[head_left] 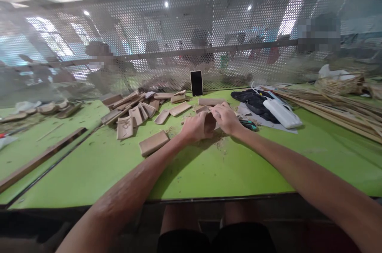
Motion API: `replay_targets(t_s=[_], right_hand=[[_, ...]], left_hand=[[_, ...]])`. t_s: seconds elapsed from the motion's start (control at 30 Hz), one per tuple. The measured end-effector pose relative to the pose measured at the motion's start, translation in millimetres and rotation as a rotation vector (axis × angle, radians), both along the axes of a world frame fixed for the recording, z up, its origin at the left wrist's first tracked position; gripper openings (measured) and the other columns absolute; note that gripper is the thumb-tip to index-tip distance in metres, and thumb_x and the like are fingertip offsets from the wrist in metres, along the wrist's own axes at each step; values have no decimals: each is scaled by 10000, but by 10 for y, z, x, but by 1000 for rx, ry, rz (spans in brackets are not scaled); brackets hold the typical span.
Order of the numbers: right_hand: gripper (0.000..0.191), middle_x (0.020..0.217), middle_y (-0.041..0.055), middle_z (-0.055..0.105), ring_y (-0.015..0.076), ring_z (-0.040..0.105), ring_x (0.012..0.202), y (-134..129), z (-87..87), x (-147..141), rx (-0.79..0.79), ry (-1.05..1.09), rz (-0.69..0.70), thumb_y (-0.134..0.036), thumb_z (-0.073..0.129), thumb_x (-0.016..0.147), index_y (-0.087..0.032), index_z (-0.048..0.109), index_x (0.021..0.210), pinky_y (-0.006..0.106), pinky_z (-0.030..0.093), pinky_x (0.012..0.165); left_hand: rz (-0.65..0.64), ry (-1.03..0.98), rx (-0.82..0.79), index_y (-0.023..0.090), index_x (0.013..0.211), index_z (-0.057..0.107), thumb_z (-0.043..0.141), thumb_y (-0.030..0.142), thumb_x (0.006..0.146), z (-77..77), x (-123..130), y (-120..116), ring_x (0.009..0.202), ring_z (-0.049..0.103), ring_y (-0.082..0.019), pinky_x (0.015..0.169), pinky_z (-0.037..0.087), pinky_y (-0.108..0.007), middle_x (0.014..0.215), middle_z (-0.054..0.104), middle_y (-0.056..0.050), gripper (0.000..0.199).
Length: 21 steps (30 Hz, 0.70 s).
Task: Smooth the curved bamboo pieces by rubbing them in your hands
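Observation:
Over the green table, my left hand (194,126) is wrapped round a brown curved piece (209,124) that looks like bamboo. My right hand (225,117) has its fingers bent against the top right edge of the same piece. Small shavings (221,144) lie on the table just below the hands. Behind them rests another curved piece (211,102). A teal and black tool (248,125) lies beside my right wrist, partly hidden. One block-like piece (154,143) sits to the left of my left forearm.
A pile of curved pieces (135,111) spreads at the left back. A phone (196,83) stands against the perforated metal screen (167,57). Black cloth (253,103), a white object (282,113) and long strips (334,111) lie right. A wooden bar (44,157) lies left. People show beyond the screen.

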State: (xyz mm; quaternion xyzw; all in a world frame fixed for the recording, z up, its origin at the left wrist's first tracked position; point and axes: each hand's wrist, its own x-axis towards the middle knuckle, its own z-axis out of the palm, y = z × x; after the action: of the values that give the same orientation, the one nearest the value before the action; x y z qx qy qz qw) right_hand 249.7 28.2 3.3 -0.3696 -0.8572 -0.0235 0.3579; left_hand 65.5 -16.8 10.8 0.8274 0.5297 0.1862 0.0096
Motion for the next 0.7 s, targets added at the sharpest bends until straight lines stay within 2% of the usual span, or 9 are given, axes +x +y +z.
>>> replay_targets(t_s=[0.23,0.37,0.53,0.7], right_hand=[[435,970,152,706,270,510,850,-73,46,-42,57,12,40,-323,335,1054,-120,716,1007,457,441,852],[382,987,155,688,287,541,929,-70,49,-42,101,38,72,-309,380,1031,-114,704,1088,459,451,899],[327,959,144,666,284,533,904,-13,36,-5,76,-16,73,-276,412,995,-141,707,1033,459,454,875],[296,977,136,654,288,516,934,-25,58,-2,144,-4,107,-263,419,989,-155,686,1059,467,441,903]], left_hand=[[-29,4,4,162,1257,486,791,521,725,9,-15,-5,918,687,-313,658,478,-359,1158,710,-131,711],[-15,-2,-10,175,1239,497,767,482,735,26,-4,-10,913,692,-306,651,470,-352,1151,709,-127,650],[-15,11,-27,185,1269,477,779,472,722,54,2,-22,947,696,-322,684,484,-360,1157,711,-130,688],[-24,12,-16,187,1208,480,756,488,733,31,-1,-9,942,698,-316,695,492,-362,1135,711,-128,626]])
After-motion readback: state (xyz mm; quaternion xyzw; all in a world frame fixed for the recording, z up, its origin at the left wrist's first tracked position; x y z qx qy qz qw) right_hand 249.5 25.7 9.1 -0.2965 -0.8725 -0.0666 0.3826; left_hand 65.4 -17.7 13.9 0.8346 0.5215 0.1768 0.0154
